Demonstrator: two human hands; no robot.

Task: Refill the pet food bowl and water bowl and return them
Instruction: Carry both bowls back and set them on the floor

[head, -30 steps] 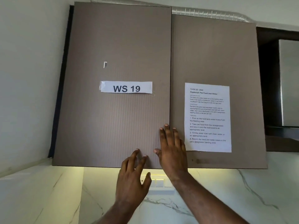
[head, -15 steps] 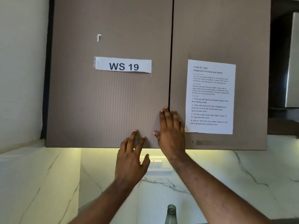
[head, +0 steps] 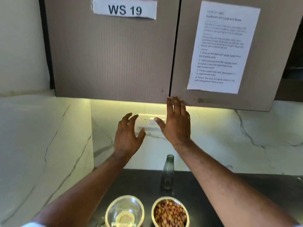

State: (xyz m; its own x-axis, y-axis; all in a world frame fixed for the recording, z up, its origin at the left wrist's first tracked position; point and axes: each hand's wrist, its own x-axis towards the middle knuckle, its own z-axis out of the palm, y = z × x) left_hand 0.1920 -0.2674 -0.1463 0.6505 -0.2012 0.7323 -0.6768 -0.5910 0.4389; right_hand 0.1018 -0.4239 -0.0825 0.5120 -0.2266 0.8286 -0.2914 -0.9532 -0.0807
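1. Left hand (head: pixel 127 134) and right hand (head: pixel 176 124): fingers spread, holding nothing, raised above the bottle (head: pixel 167 173).
2. Water bowl (head: pixel 125 212) front-left of bottle; food bowl (head: pixel 170 212), kibble-filled, front-right.

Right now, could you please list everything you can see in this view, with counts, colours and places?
Cabinet doors: two, brown, shut, above counter.
WS 19 label: one, white, left door.
Instruction sheet: one, white, right door.
Socket panel: one, white, marble backsplash.
Bottle: one, grey-green, upright on dark counter.
Glass bowl: one, clear, near counter edge.
Food bowl: one, metal, holding brown kibble, right of glass bowl.
Left hand: open, empty.
Right hand: open, fingertips at right door's bottom edge.
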